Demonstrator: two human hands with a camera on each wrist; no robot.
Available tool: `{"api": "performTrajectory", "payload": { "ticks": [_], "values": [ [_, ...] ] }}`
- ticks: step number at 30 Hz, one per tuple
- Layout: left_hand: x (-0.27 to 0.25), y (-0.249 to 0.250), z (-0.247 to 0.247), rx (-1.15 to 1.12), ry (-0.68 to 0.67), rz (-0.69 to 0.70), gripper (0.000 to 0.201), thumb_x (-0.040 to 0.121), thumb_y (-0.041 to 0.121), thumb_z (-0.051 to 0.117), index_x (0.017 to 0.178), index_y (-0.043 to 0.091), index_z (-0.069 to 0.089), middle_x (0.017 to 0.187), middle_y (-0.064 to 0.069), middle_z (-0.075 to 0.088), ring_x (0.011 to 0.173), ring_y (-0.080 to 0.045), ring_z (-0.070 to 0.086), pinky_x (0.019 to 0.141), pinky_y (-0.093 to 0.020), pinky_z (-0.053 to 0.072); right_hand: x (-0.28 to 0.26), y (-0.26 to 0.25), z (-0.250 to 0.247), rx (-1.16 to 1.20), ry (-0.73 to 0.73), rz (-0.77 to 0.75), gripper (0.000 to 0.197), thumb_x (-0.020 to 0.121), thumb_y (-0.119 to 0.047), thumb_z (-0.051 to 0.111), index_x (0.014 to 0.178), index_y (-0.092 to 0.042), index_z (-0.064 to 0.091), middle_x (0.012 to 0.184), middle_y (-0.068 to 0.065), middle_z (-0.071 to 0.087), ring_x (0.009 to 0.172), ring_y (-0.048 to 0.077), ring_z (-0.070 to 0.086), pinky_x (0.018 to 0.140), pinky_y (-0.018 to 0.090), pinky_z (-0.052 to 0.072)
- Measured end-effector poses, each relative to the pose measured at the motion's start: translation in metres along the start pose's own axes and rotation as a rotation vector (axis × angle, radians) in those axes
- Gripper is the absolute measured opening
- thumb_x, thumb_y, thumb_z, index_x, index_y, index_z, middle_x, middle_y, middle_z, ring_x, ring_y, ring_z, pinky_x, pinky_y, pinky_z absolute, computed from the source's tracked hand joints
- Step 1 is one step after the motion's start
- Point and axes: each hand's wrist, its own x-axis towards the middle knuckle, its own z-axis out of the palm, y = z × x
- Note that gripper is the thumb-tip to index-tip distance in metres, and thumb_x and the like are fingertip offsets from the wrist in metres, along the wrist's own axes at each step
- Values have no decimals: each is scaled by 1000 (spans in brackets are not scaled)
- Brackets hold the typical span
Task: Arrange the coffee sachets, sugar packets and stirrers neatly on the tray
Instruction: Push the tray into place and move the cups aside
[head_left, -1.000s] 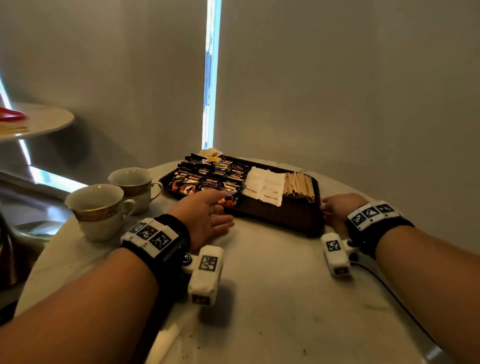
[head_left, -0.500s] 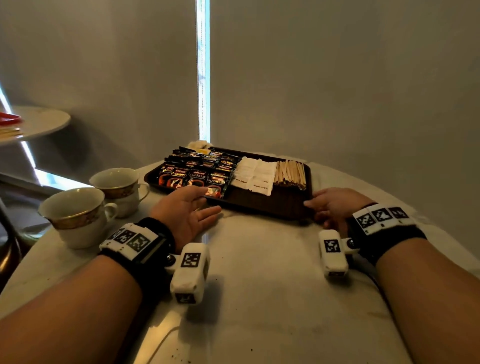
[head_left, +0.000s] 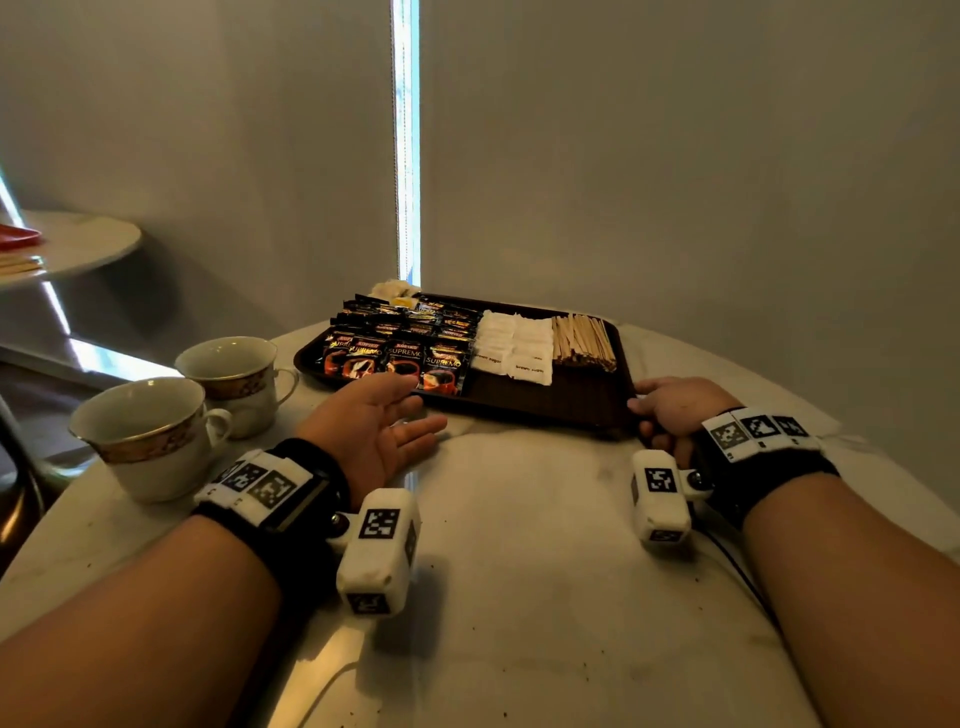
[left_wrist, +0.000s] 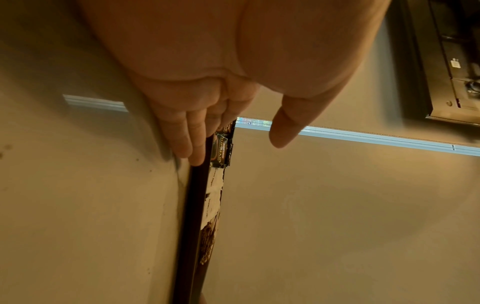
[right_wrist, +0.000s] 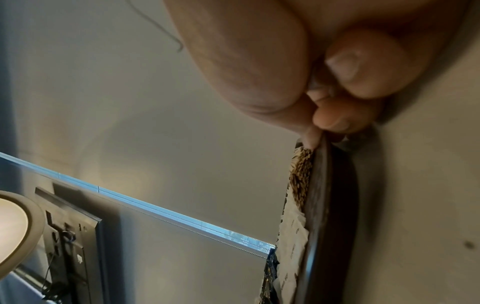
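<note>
Pinching tray (head_left: 545, 405) corner: right hand (head_left: 675, 405) | left hand (head_left: 369, 426) flat, fingertips hidden

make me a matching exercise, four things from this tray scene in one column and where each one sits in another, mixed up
Things:
1. coffee sachets
2. sugar packets
3. stirrers
4. teacups

Places:
A. middle of the tray, between the other two groups
B. on the table, left of the tray
C. right end of the tray, nearest the right hand gripping the tray's corner
D. left part of the tray, in overlapping rows

Pairs: 1-D, 2-A, 3-C, 4-B
</note>
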Motion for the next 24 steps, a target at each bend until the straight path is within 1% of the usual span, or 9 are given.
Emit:
{"api": "performTrajectory", "payload": {
  "ticks": [3,6,8,10,13,16,18,20,24],
  "values": [
    [-3,0,1,6,13,4,56,97,21,58,149,14,41,144,-14,52,110,-37,67,87,-46,57,-1,0,-1,33,9,25,32,99,-10,56,128,-23,58,74,8,55,44,12,42,34,20,33],
    [-10,2,6,59,42,43,46,98,25,59,142,16,48,138,-13,56,109,-35,66,85,-46,58,-7,1,-1,36,5,70,18,97,-26,61,113,-19,62,63,6,51,42,15,39,41,22,33],
    [-19,6,13,107,89,103,32,100,30,58,128,16,58,124,-12,63,104,-29,67,87,-46,58,-12,1,-3,85,37,65,28,92,-36,67,104,-11,62,63,6,49,46,17,38,44,26,33],
    [-30,12,15,151,130,201,28,104,34,51,120,12,60,114,-13,68,94,-22,66,94,-45,54,-24,-2,-3,69,117,-24,33,91,-36,67,110,-9,64,70,5,50,53,17,42,51,33,40],
    [-50,27,15,86,231,329,25,106,31,46,111,11,61,100,-9,69,73,-13,63,71,-33,55,-60,-22,7,-53,161,-257,26,100,-31,52,119,-17,65,87,-3,53,74,16,53,69,33,49],
    [-72,42,9,-19,295,359,21,106,29,47,112,13,58,89,-3,65,60,-10,61,49,-22,52,-103,-44,51,72,19,-356,12,98,-35,56,100,-25,63,91,-3,59,79,17,56,65,32,49],
    [-86,43,1,33,321,413,26,106,32,46,121,14,56,97,-5,65,70,-14,64,54,-26,56,-124,-56,89,96,-206,-408,9,97,-31,61,98,-23,64,83,2,59,70,17,54,59,33,46],
    [-98,35,-12,149,364,469,34,105,32,48,132,12,51,106,-7,64,83,-21,66,69,-38,60,-138,-68,129,47,-395,-409,13,99,-28,59,104,-17,63,88,6,59,72,17,58,58,32,47],
    [-106,13,-37,236,371,359,45,104,35,48,136,3,49,98,-4,62,82,-19,65,72,-40,57,-158,-94,189,-57,-533,-341,37,102,-31,52,126,-4,54,97,9,60,86,23,63,78,41,58]
  ]
}}
